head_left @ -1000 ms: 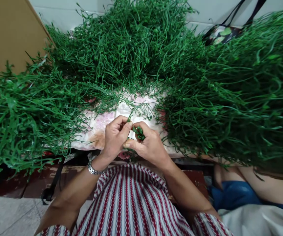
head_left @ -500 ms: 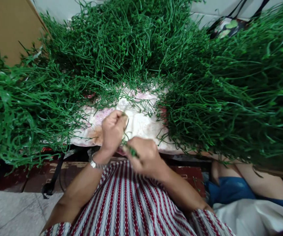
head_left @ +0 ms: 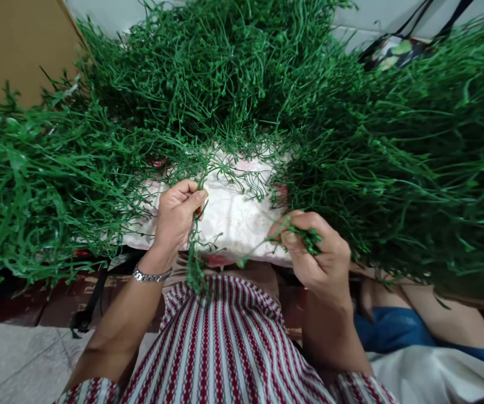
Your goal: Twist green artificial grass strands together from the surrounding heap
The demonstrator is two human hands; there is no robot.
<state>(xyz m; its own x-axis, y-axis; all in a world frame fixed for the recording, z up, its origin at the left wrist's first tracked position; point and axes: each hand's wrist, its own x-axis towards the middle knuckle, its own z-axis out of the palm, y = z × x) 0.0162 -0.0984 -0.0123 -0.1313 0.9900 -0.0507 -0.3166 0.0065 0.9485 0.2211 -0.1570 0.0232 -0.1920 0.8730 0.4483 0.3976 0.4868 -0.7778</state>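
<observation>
My left hand pinches a few green stems that hang down over the near edge of the patterned cloth. To its right, my right hand is closed on a small bunch of green stems, with one stem trailing out toward the left. The two hands are well apart, both above the front part of the cloth. Loose stems lie on the cloth just beyond them.
Large heaps of green stems rise at the left, the back and the right. A dark bag is at the back right. Another person's legs show at the lower right.
My hands have separated: the right hand has moved to the right with its bunch, the left slightly left. Stems now hang from my left hand.
</observation>
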